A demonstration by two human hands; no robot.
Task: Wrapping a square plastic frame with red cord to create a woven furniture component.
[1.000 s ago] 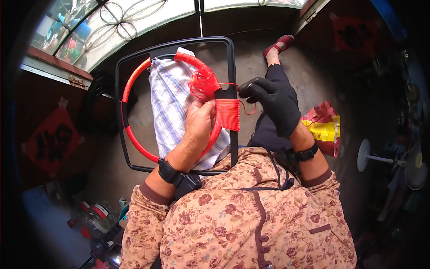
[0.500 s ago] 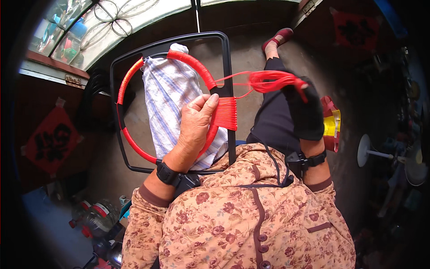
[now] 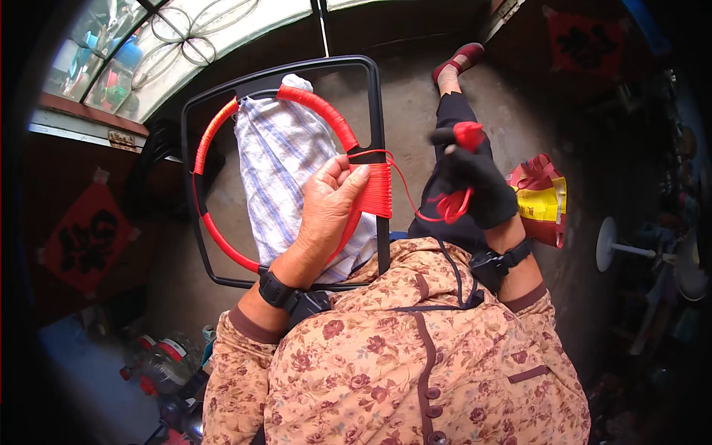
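A black rectangular frame with rounded corners lies over my lap, holding a ring partly wrapped in red cord. Bare and closed, my left hand pinches the edge of the flat red cord wrapping that joins ring and frame side. A white cloth with blue stripes lies under that hand, within the ring. My right hand, in a black glove, is closed on a bundle of red cord, part of which sticks out above the fingers. One strand loops from the bundle to the wrapping.
A red and yellow bag stands on the floor to the right, near a white fan. Clear plastic bottles are at lower left. My outstretched leg ends in a red shoe; a glass door is beyond.
My right hand has come back to the left and turned with the cord bundle. The strand, stretched out before, now hangs in a slack loop. My left hand stays at the wrapping.
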